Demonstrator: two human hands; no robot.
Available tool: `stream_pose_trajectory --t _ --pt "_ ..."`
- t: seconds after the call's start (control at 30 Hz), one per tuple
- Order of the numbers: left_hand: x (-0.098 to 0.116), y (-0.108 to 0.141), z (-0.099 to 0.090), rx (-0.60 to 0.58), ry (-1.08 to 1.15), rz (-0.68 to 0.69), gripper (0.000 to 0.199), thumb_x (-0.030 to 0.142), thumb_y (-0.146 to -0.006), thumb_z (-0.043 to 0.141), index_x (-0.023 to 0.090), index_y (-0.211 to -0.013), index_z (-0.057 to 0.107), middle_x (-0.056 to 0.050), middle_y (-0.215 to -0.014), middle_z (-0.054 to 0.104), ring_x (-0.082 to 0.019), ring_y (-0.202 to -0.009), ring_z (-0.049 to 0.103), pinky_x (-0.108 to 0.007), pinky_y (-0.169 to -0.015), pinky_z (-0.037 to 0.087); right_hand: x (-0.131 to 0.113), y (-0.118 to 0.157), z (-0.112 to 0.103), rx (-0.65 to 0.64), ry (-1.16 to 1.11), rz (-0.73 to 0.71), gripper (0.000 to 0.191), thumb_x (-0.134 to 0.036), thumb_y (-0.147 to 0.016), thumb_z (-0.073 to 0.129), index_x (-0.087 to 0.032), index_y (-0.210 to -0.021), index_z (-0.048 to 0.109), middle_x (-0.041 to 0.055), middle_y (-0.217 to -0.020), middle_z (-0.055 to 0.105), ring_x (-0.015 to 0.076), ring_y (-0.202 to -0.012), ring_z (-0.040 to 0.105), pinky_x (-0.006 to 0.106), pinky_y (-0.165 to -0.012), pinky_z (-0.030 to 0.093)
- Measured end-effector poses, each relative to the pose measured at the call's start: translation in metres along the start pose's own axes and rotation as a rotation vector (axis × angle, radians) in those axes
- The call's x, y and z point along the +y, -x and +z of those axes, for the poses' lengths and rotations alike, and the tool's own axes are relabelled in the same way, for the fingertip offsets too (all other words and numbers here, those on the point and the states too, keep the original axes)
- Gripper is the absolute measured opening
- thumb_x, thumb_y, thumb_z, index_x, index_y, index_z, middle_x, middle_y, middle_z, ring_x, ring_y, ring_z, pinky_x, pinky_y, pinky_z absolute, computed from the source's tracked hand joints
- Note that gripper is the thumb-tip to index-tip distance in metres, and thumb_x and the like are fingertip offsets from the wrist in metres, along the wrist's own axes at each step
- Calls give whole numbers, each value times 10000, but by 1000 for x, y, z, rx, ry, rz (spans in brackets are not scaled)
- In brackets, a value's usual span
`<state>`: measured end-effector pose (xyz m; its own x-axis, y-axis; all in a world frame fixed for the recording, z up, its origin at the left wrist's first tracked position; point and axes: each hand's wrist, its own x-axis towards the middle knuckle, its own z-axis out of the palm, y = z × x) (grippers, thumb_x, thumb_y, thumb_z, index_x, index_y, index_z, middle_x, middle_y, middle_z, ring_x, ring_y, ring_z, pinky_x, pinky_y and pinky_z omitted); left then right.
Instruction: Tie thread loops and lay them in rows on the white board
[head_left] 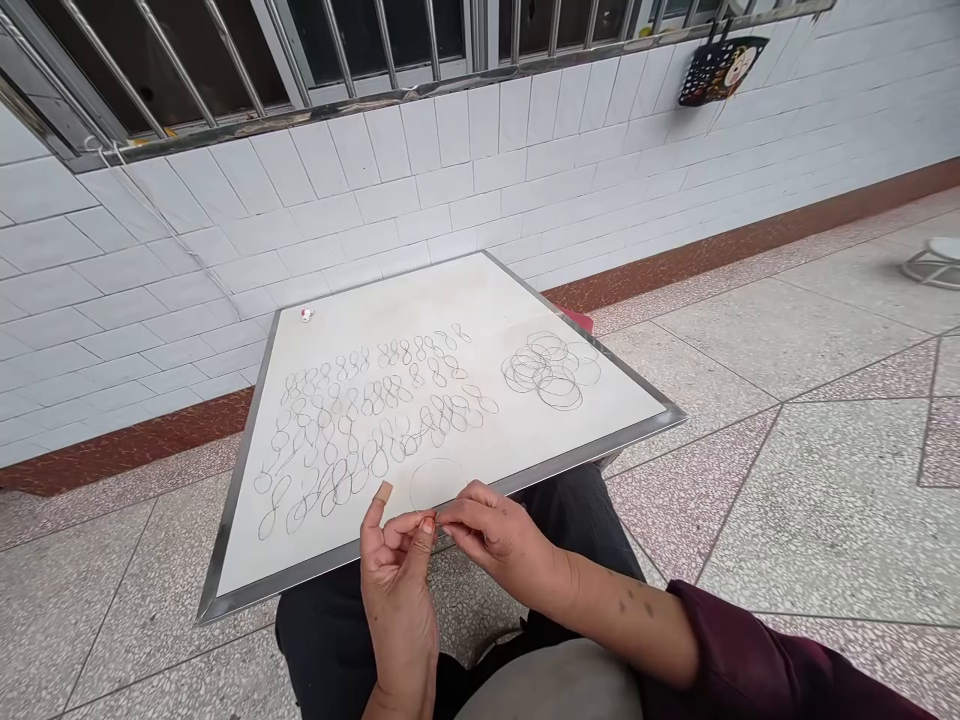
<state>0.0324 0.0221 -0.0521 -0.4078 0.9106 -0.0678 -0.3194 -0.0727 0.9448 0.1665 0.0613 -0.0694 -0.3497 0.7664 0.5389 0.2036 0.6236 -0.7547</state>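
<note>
Between my two hands, at the near edge of the white table [495,290], a thin wire ring [412,482] is held upright. My left hand [401,560] pinches its lower part between thumb and a finger, with the index finger raised. From the right, my right hand [499,535] pinches the same ring close by, fingertips nearly touching the left ones. Rows of wire loops twisted into figure eights [379,460] lie across the left and middle of the table. A loose pile of round wire rings [559,390] rests on its right side.
A small red and white object [307,315] lies near the table's far left corner. Behind stands a white tiled wall [427,190] with barred windows and a hanging dark basket [720,72]. A white stool [937,262] is at the far right. My legs are under the near edge.
</note>
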Motion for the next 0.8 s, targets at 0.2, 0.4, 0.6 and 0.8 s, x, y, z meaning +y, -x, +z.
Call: stream_pose_trajectory --t 0.2,0.4,0.6,0.8 --pt "1 -1 2 26 128 -104 669 285 -743 828 298 -1354 554 39 -821 680 -118 -865 652 -257 -885 486 1 1 0 -8 67 -42 174 -155 -959 533 -219 -1070 650 41 -901 653 146 -804 620 255 -708 535" --pt "-2 -2 0 15 195 -130 647 233 -723 841 295 -1320 597 56 -753 662 -96 -783 637 -235 -861 487 1 2 -2 -30 89 -30 184 -162 -960 535 -233 -1082 653 35 -920 680 153 -822 644 264 -720 537" --pt "-5 -1 4 60 280 -234 597 199 -728 844 269 -1280 628 1 -873 703 -110 -826 665 -217 -784 532 -2 3 4 48 134 35 141 -155 -932 569 -220 -994 677 22 -870 702 136 -745 652 239 -658 510" --pt "-9 2 10 128 358 -340 472 89 -799 755 224 -1237 644 -45 -895 730 -131 -867 698 -210 -774 562 -3 5 9 103 268 32 141 -223 -962 554 -215 -944 694 10 -780 679 124 -662 621 226 -577 455"
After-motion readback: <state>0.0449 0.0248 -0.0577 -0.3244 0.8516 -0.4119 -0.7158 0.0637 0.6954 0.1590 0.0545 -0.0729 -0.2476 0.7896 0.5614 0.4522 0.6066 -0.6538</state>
